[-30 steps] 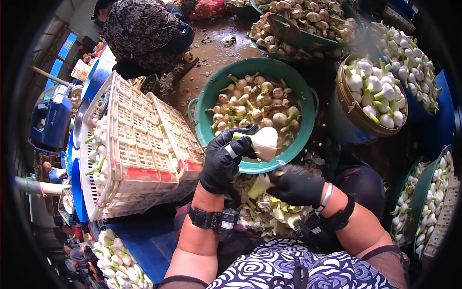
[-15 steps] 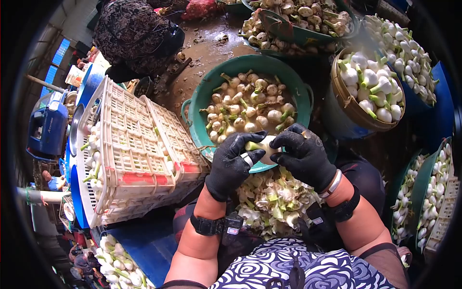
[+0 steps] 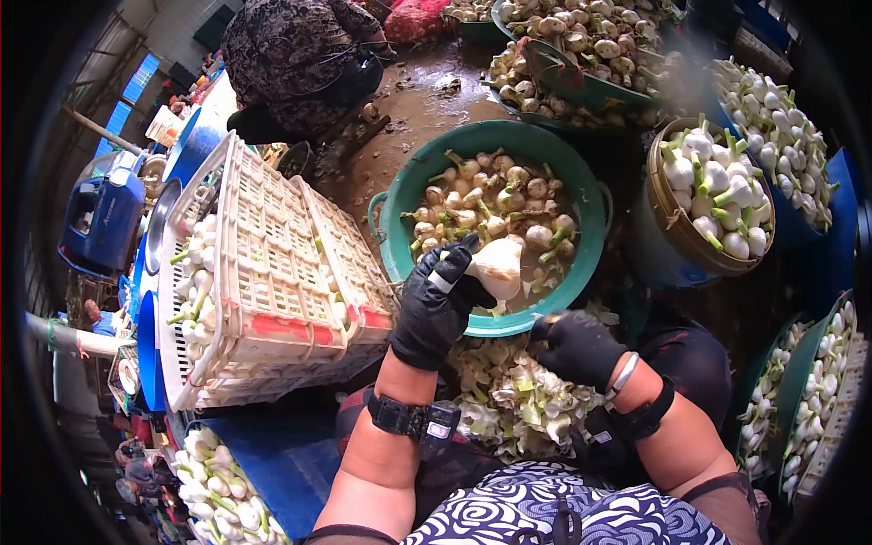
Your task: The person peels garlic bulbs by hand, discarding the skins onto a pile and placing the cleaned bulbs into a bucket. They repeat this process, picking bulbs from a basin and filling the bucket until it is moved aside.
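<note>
A pale garlic bulb (image 3: 500, 270) with a short stem is gripped in my black-gloved left hand (image 3: 431, 309), over the near rim of the green tub (image 3: 425, 154). Inside that tub, unpeeled garlic bulbs (image 3: 540, 238) lie in brownish water. My right hand (image 3: 583, 349), also gloved in black, is apart from the bulb, lower and to the right. Its fingers are curled closed, and what they hold, if anything, is hidden. Below both hands, a heap of garlic peelings (image 3: 518, 400) lies in front of my lap.
White plastic crates (image 3: 272, 263) stand at left. On the right are a bucket of clean garlic (image 3: 718, 186) and further full containers. Another tub of dirty garlic (image 3: 590, 82) sits at the back. A person in dark patterned clothing (image 3: 295, 64) crouches at the far left.
My right hand has come off the garlic bulb and moved down. My left hand keeps the bulb and has tilted it, root side up and right. The camera view has shifted slightly.
</note>
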A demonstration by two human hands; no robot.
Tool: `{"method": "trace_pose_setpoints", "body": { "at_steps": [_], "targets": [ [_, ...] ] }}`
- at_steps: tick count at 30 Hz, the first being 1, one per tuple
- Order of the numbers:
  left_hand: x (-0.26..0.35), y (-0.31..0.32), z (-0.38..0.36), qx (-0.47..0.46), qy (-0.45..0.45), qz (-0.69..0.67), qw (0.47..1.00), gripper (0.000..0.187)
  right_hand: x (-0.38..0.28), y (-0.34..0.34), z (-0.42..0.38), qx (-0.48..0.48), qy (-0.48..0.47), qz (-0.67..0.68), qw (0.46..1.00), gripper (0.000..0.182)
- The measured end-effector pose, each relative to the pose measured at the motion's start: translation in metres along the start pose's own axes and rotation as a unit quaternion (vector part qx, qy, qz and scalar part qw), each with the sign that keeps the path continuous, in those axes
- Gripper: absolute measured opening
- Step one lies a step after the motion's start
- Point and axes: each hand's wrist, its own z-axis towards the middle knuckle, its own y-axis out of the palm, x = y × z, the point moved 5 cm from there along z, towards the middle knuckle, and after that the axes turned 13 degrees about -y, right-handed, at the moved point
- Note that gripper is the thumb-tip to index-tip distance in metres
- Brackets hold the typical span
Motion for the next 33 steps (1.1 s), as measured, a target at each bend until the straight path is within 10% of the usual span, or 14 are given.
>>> {"method": "trace_pose_setpoints", "body": {
  "at_steps": [2, 5, 9, 12, 23, 27, 33],
  "targets": [
    [-0.003, 0.005, 0.001, -0.005, 0.009, -0.047, 0.999, 0.030, -0.008, -0.046, 0.003, 0.244, -0.002, 0.072, 0.967, 0.013],
    [-0.008, 0.005, 0.003, -0.011, 0.009, -0.015, 1.000, 0.026, 0.005, -0.053, 0.007, 0.357, -0.020, 0.345, 0.868, 0.023],
    [-0.011, 0.013, 0.002, -0.024, -0.005, 0.007, 1.000, 0.025, 0.002, -0.057, 0.014, 0.289, 0.005, 0.497, 0.818, 0.041],
    [-0.008, 0.019, -0.001, -0.019, -0.010, 0.042, 0.999, 0.026, 0.002, -0.061, 0.015, 0.244, -0.069, 0.324, 0.912, 0.044],
    [-0.006, 0.012, 0.000, 0.015, 0.009, 0.151, 0.988, 0.027, -0.026, -0.053, 0.017, 0.209, -0.123, 0.024, 0.970, 0.008],
    [-0.008, 0.004, 0.001, 0.015, -0.021, 0.061, 0.998, 0.042, -0.019, 0.014, 0.003, -0.213, -0.033, -0.053, 0.975, 0.018],
    [-0.016, 0.008, 0.006, 0.006, -0.032, 0.025, 0.999, 0.048, 0.012, -0.032, 0.001, 0.027, 0.128, 0.013, 0.991, 0.047]
  ]
}}
